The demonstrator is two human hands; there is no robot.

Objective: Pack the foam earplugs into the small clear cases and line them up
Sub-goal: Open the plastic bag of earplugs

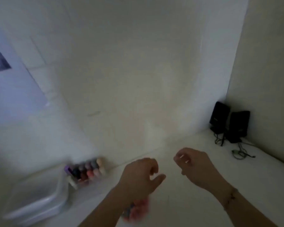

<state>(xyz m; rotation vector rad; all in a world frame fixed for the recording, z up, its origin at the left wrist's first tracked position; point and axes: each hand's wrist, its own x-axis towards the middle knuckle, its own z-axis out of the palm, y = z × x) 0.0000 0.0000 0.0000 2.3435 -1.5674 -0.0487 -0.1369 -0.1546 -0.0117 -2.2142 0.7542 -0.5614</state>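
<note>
Foam earplugs and small clear cases: none identifiable; view is motion-blurred, so their location cannot be told. A blurred pink-and-pastel cluster (136, 208) shows under the left wrist; possibly earplugs, possibly a wristband, unresolved. Left hand (140, 173): fingers loosely curled, thumb out, holding nothing visible. Right hand (194, 165): fingers curled inward; two pale glints at the fingertips, whether something is pinched cannot be told. Both hands hover over the white tabletop (179, 202), probably between steps. Left of the left fingers: a row of small coloured bottles (87, 170), then a clear plastic lidded box (38, 200). Beyond the right fingers, two black speakers (229, 122) with trailing cables sit in the corner. Bare surface lies between and ahead of the hands, room to line cases along the wall edge.
</note>
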